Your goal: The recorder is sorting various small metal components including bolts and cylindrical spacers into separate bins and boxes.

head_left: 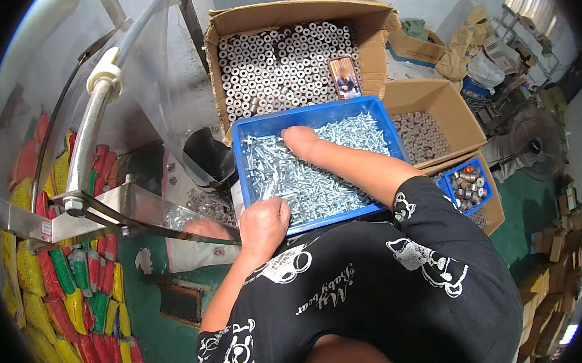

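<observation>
A blue plastic tray point(334, 219) is in front of me, filled with a heap of small silvery screws point(332, 189). My right hand point(300, 142) reaches across the tray to its far left part, fingers curled down among the screws; what they grip is hidden. At the tray's near left corner, my left hand point(265, 222) is closed in a fist with the thumb on top. Just beyond this fist several screws lie roughly side by side. Whether the fist holds any cannot be made out.
Behind the tray stands a cardboard box point(384, 53) of ring-ended metal cylinders point(263, 69), with a phone point(344, 78) propped in it. More cartons of parts and a small blue crate point(485, 180) stand right. A metal frame point(89, 135) rises at left, near colourful bags point(76, 291).
</observation>
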### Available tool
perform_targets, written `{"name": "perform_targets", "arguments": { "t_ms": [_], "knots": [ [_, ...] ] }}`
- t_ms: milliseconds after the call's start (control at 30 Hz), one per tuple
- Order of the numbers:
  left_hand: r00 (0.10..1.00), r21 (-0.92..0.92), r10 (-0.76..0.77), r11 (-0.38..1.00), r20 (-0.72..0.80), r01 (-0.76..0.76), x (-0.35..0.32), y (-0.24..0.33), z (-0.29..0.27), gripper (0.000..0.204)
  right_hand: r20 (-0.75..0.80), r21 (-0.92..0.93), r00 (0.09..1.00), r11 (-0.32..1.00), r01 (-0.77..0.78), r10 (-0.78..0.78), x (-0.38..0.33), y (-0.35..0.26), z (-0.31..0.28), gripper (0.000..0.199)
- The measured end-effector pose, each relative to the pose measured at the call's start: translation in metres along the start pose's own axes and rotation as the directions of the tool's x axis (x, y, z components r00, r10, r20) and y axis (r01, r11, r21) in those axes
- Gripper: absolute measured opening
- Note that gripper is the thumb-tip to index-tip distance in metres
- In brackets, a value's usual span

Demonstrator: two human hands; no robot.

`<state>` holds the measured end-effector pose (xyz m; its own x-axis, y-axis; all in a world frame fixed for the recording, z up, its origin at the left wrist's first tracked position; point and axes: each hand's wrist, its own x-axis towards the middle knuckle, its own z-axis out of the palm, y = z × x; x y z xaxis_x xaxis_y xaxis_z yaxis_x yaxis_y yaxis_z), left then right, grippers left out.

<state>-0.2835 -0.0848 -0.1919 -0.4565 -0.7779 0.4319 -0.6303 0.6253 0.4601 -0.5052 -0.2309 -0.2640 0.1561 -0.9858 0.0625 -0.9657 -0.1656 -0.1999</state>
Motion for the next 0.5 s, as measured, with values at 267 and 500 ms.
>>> {"name": "perform_targets", "arguments": {
  "t_ms": [267, 500],
  "knots": [
    [0.999, -0.009, -0.003, 1.000, 0.032, 0.003, -0.002, -0.006, -0.001, 0.025, 0.060, 0.000, 0.998, 1.000, 0.030, -0.030, -0.002, -0.006, -0.013, 0.017],
    [0.997, -0.060, -0.016, 0.998, 0.069, 0.020, -0.005, -0.012, 0.005, 0.026, -0.170, 0.570, 0.984, 0.808, 0.149, -0.062, 0.022, -0.066, -0.063, 0.030]
  ]
}}
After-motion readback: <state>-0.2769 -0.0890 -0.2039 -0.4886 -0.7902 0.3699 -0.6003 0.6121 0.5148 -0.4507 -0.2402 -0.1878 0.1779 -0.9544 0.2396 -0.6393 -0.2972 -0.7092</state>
